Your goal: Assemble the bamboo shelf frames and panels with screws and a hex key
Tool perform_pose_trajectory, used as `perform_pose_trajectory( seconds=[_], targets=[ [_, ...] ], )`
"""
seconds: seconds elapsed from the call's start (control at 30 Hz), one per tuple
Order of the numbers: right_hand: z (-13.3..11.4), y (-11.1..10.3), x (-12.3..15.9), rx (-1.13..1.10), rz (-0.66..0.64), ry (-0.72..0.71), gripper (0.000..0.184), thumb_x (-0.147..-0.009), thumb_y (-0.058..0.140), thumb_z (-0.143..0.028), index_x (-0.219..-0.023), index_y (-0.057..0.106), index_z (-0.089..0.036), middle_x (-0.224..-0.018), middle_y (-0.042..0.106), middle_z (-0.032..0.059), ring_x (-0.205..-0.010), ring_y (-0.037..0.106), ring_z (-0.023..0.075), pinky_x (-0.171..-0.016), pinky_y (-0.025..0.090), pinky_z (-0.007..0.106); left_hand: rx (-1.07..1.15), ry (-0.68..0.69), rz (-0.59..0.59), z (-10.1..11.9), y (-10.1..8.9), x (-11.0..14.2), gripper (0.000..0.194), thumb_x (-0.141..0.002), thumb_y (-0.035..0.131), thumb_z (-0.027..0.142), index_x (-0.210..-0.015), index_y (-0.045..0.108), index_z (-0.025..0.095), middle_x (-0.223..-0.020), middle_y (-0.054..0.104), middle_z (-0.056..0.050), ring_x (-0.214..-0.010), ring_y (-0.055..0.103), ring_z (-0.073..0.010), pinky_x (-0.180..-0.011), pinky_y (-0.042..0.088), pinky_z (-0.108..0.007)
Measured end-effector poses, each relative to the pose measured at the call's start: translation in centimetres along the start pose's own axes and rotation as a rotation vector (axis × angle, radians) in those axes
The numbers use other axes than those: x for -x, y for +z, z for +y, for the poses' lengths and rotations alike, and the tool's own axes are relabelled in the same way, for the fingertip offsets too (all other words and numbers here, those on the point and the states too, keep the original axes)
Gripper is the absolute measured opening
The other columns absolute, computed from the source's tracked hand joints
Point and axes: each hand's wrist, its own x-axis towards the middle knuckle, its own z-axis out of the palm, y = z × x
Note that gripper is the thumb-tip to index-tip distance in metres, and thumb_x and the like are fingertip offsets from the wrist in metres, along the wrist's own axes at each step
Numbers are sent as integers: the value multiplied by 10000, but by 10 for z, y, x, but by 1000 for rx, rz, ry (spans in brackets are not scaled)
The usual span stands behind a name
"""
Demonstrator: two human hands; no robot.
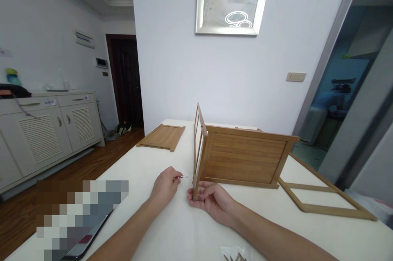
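Note:
My left hand (pixel 166 184) pinches a thin silver driver-like tool (pixel 186 177), its tip reaching the side of an upright wooden frame (pixel 201 146). Whether the tip sits in a screw is too small to tell. Around the near lower corner of that frame, my right hand (pixel 211 201) is closed, with fingertips on its left side and the palm on its right. A wooden panel (pixel 245 156) stands on its long edge to the right of the frame, meeting it at an angle.
On the white table (pixel 147 220) lie a flat wooden panel (pixel 162 136) at back left and an open wooden frame (pixel 334 212) at right. A clear bag of small fasteners (pixel 238 256) lies at the front edge. A dark-edged device (pixel 89 242), partly pixelated, is at front left.

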Motion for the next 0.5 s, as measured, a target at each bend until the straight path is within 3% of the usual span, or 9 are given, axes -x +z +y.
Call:
perform_pose_trajectory(
  seconds=[0.3, 0.5],
  targets=[
    [0, 1, 1, 1, 4, 1, 389, -512, 563, -7, -885, 615, -108, -884, 702, 104, -839, 678, 209, -871, 474, 383, -139, 50, -14, 9, -7, 4, 272, -874, 512, 123, -934, 758, 223, -916, 675, -39, -851, 627, -176, -729, 393, -255],
    [0, 0, 0, -1, 2, 1, 391, -512, 550, -11, -885, 629, -100, -882, 705, 109, -837, 681, 209, -861, 486, 374, -122, 16, -24, 6, -2, 2, 265, -844, 529, 101, -947, 749, 205, -969, 720, -51, -902, 646, -189, -792, 422, -265]
  ],
)
